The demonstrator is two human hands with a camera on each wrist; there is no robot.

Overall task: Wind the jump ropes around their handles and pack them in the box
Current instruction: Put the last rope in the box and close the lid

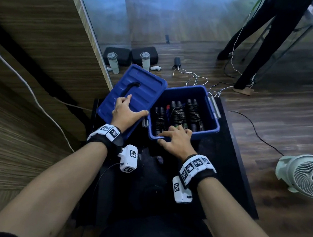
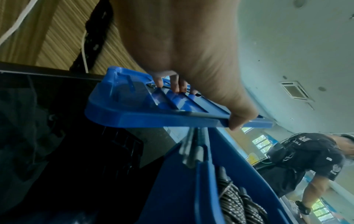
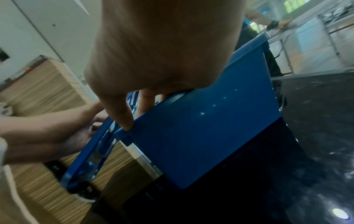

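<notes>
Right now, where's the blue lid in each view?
Head: blue lid left of centre, tilted, left hand gripping its near edge.
Left wrist: centre, seen edge-on.
Right wrist: lower left, thin edge.
Shared landmark: blue box beside it.

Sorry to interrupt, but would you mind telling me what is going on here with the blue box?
A person is packing jump ropes. Several wound jump ropes already lie side by side in the open blue box, which sits on a black table. The left hand grips the box's blue lid, held tilted beside the box and not yet on it. The right hand holds the box's near rim, thumb outside and fingers over the edge.
</notes>
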